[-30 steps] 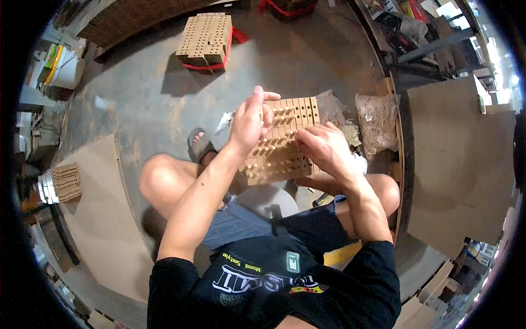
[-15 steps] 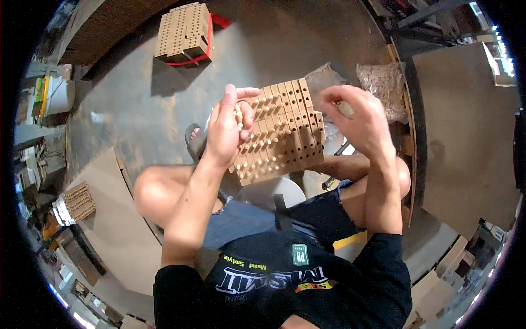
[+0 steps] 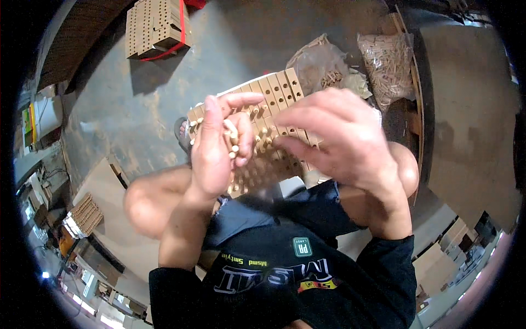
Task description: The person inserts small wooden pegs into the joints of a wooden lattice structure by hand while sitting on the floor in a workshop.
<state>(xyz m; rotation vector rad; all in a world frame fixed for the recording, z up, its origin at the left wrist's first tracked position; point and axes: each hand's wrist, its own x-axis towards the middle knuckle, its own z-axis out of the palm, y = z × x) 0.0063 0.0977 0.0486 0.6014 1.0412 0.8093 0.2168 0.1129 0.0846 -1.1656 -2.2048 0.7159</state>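
Since the earlier frame in the head view, the right hand has swung from beside the drilled wooden blocks, at mid-frame, to above their right part. Blur makes it impossible to tell whether its fingers pinch anything. Left of centre, the left hand curls around several loose pegs, probably to keep them handy near the rows. Seated pegs stick up from the blocks. At upper right, a clear bag contains more pegs, likely against scattering; upper left, a red strap seems to bind a stack together.
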